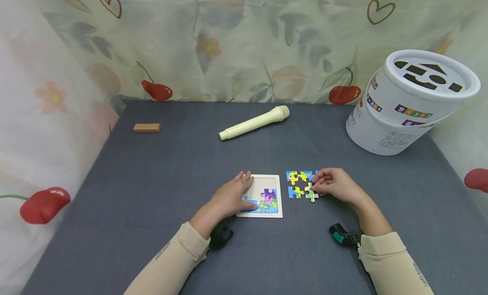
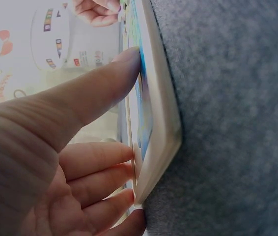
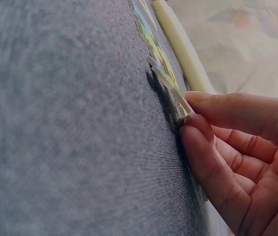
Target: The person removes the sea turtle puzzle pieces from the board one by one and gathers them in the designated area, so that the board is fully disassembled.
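My left hand (image 1: 228, 197) rests on a square puzzle tray (image 1: 280, 210), thumb over the lower pieces and fingers spread at the left and top edge. Inside the tray, purple and blue-green puzzle pieces (image 1: 270, 197) fill the lower right; part of the rest is hidden under the hand. To the right, my right hand (image 1: 337, 186) pinches a jigsaw piece (image 1: 311, 197) between thumb and fingertips. In the right wrist view this piece (image 3: 168, 83) is tilted, its far edge above the cloth. Several loose jigsaw pieces (image 1: 293, 191) with yellow and blue prints lie beside the tray.
A pale yellow toy microphone (image 1: 253, 123) lies behind the puzzle. At the back left is a small wooden block (image 1: 146, 128). A white bucket (image 1: 385, 130) with a shape-slotted lid stands at the back right. Floral curtains (image 1: 236, 45) border the grey table (image 1: 133, 210).
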`<state>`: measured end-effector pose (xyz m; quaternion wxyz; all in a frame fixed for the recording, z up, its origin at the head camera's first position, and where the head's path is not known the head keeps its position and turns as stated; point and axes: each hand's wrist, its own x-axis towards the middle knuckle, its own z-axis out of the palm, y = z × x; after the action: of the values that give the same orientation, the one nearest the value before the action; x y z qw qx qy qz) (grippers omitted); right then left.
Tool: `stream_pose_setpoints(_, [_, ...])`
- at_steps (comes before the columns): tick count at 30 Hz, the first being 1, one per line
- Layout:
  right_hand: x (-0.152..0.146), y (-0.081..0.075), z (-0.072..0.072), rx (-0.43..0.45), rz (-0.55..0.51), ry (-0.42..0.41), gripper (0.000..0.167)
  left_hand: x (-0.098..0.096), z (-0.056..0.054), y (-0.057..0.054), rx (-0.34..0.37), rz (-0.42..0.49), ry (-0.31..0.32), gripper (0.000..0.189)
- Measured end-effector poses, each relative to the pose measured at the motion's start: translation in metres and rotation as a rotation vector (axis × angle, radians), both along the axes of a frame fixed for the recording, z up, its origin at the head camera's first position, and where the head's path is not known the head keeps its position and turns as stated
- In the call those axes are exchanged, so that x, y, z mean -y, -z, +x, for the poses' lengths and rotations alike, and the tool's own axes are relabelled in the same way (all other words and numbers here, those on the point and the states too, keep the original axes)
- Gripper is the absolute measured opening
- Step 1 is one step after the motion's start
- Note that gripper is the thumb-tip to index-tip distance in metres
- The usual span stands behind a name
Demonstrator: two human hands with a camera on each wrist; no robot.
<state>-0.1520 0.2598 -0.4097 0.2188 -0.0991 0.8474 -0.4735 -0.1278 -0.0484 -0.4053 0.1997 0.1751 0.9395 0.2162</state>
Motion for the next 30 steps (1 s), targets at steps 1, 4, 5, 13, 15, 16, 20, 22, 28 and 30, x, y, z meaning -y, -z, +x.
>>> stream_pose_setpoints(1, [0.0001, -0.0001, -0.0001, -0.004, 0.007, -0.002, 0.027, 0.0001, 0.0000, 0.0002, -0.001, 0.002, 0.000, 0.081])
stream_pose_setpoints(4, [0.0004, -0.0005, -0.0001, -0.020, 0.030, -0.008, 0.025, 0.0002, 0.0000, 0.0005, -0.005, 0.006, 0.000, 0.081])
stream_pose_setpoints(5, [0.0006, -0.0005, -0.0001, -0.026, 0.036, -0.009, 0.025, 0.0002, 0.0000, 0.0005, -0.005, 0.006, 0.000, 0.081])
stream_pose_setpoints(13, [0.0026, -0.0022, 0.0018, -0.078, 0.098, -0.011, 0.023, -0.0003, 0.0001, -0.0004, -0.002, 0.007, 0.001, 0.081])
stream_pose_setpoints(15, [0.0032, -0.0029, 0.0024, -0.091, 0.110, -0.012, 0.022, -0.0003, 0.0001, -0.0005, 0.000, 0.010, -0.001, 0.081])
stream_pose_setpoints(16, [0.0033, -0.0031, 0.0026, -0.098, 0.118, -0.014, 0.022, -0.0003, 0.0001, -0.0006, 0.001, 0.011, -0.001, 0.081])
stream_pose_setpoints(20, [0.0044, -0.0037, 0.0033, -0.120, 0.141, -0.018, 0.020, -0.0003, 0.0002, -0.0011, 0.003, 0.007, -0.002, 0.081])
stream_pose_setpoints(22, [0.0048, -0.0034, 0.0033, -0.127, 0.151, -0.017, 0.019, -0.0003, 0.0004, -0.0012, 0.004, 0.002, -0.004, 0.081])
stream_pose_setpoints(28, [0.0055, -0.0022, 0.0035, -0.124, 0.160, -0.007, 0.016, -0.0004, 0.0004, -0.0017, 0.004, -0.003, -0.007, 0.081])
stream_pose_setpoints(30, [0.0054, -0.0023, 0.0037, -0.122, 0.158, -0.008, 0.016, -0.0006, 0.0004, -0.0019, 0.003, -0.003, -0.006, 0.081])
